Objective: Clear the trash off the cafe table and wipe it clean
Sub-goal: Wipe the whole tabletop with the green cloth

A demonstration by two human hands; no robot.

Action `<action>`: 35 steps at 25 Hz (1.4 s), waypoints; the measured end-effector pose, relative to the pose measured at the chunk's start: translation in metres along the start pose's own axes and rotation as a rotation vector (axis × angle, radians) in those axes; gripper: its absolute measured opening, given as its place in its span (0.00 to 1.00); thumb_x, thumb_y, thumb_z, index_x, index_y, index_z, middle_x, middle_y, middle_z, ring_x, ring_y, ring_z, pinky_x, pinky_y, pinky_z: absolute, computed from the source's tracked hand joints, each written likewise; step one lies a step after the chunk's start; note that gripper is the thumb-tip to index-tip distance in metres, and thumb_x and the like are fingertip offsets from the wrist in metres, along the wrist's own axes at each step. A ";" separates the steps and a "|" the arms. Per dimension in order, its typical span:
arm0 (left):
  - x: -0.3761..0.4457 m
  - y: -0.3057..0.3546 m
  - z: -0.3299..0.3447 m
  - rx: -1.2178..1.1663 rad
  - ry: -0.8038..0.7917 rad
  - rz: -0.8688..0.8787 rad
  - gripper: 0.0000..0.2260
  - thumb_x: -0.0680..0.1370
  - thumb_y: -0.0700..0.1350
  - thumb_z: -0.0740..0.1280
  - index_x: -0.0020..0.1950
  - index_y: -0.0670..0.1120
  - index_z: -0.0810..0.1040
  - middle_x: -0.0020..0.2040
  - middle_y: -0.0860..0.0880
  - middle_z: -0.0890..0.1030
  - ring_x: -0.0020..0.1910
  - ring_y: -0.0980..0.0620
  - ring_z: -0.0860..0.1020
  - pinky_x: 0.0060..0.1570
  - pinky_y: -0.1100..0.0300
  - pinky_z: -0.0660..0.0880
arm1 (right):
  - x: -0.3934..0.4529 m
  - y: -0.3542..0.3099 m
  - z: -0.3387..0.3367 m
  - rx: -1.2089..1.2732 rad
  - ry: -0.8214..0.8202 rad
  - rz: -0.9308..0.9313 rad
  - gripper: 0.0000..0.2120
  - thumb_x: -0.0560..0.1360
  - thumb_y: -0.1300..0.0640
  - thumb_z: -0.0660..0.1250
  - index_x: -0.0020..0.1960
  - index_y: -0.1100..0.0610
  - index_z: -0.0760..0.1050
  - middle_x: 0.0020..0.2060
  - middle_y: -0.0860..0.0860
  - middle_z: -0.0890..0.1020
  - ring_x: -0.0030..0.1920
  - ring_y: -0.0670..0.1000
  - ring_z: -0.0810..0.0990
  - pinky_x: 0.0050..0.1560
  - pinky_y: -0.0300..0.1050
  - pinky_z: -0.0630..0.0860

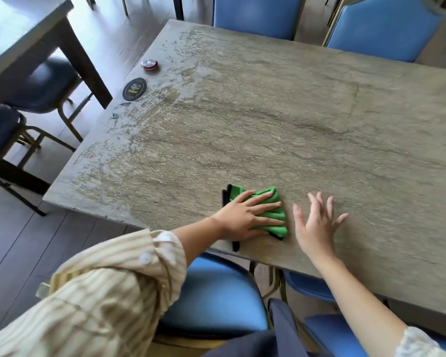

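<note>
The left hand presses a green cloth flat under straight fingers at the cafe table's near edge — the right hand hovers just beside, fingers spread, holding nothing. Long overlapping strokes beyond the fingertips — toward the dry side — would likely serve best.

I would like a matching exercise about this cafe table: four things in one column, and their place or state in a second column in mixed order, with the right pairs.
Things:
1. folded green cloth
2. small round red call button
3. black oval table badge
4. right hand

Place or state:
A. fingers spread, holding nothing
B. pressed flat under the left hand
C. nearest the table's far left corner
D. at the left edge, just nearer than the red thing

Pairs: 1-B, 2-C, 3-D, 4-A
</note>
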State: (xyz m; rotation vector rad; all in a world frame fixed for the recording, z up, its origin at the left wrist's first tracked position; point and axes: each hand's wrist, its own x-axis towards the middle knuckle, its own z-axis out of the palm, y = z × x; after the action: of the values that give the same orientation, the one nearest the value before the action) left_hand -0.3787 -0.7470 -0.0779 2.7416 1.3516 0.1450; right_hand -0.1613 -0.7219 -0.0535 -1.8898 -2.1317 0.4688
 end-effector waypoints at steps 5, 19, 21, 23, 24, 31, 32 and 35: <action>-0.124 -0.090 -0.018 0.007 0.052 -0.220 0.19 0.80 0.59 0.58 0.72 0.64 0.64 0.77 0.56 0.60 0.78 0.51 0.51 0.73 0.48 0.56 | -0.016 -0.049 0.035 -0.076 -0.099 -0.196 0.38 0.74 0.35 0.44 0.74 0.58 0.60 0.76 0.57 0.57 0.77 0.57 0.43 0.71 0.61 0.30; -0.285 -0.232 -0.042 -0.013 0.189 -1.083 0.19 0.79 0.60 0.54 0.70 0.63 0.67 0.75 0.51 0.66 0.77 0.47 0.56 0.72 0.41 0.54 | 0.020 -0.260 0.140 -0.166 -0.131 -0.533 0.32 0.77 0.38 0.50 0.73 0.57 0.63 0.77 0.58 0.55 0.77 0.56 0.47 0.73 0.61 0.34; -0.282 -0.219 -0.038 -0.012 0.239 -1.189 0.19 0.78 0.59 0.55 0.70 0.63 0.68 0.75 0.51 0.66 0.77 0.46 0.56 0.71 0.41 0.54 | 0.022 -0.268 0.144 -0.146 -0.116 -0.481 0.32 0.77 0.38 0.50 0.73 0.57 0.63 0.77 0.58 0.56 0.77 0.57 0.47 0.73 0.62 0.34; -0.297 -0.195 -0.033 0.013 0.248 -1.088 0.19 0.78 0.58 0.55 0.70 0.63 0.68 0.74 0.51 0.66 0.76 0.45 0.58 0.68 0.43 0.57 | 0.022 -0.273 0.146 -0.123 -0.110 -0.442 0.32 0.77 0.38 0.50 0.73 0.58 0.64 0.76 0.58 0.57 0.77 0.58 0.49 0.73 0.64 0.36; -0.311 -0.187 -0.031 0.026 0.234 -0.969 0.19 0.79 0.58 0.56 0.70 0.62 0.67 0.74 0.51 0.66 0.76 0.45 0.58 0.67 0.44 0.59 | 0.021 -0.274 0.147 -0.116 -0.110 -0.431 0.32 0.77 0.38 0.50 0.72 0.58 0.65 0.76 0.58 0.58 0.77 0.58 0.49 0.73 0.65 0.36; -0.345 -0.244 -0.047 -0.008 0.049 -0.382 0.21 0.80 0.55 0.60 0.73 0.61 0.64 0.77 0.53 0.60 0.77 0.45 0.54 0.72 0.41 0.57 | 0.031 -0.287 0.154 -0.070 -0.093 -0.401 0.32 0.78 0.38 0.49 0.74 0.57 0.62 0.77 0.56 0.54 0.78 0.53 0.43 0.73 0.62 0.33; -0.341 -0.247 -0.050 -0.025 0.044 -0.360 0.21 0.80 0.56 0.59 0.73 0.61 0.64 0.77 0.53 0.60 0.78 0.45 0.53 0.73 0.41 0.56 | 0.033 -0.289 0.155 -0.067 -0.089 -0.386 0.32 0.78 0.38 0.48 0.74 0.57 0.62 0.77 0.56 0.54 0.78 0.53 0.43 0.73 0.62 0.33; -0.327 -0.280 -0.055 -0.035 0.044 -0.292 0.20 0.81 0.56 0.57 0.73 0.61 0.64 0.77 0.54 0.59 0.78 0.47 0.51 0.75 0.45 0.52 | 0.036 -0.299 0.159 -0.079 -0.064 -0.383 0.31 0.78 0.38 0.48 0.73 0.57 0.63 0.77 0.57 0.56 0.78 0.54 0.44 0.73 0.63 0.33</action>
State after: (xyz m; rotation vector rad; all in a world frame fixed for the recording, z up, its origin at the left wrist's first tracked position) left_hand -0.8032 -0.8348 -0.0716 2.4902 1.7227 0.2069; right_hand -0.5008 -0.7290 -0.0805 -1.4644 -2.5094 0.3699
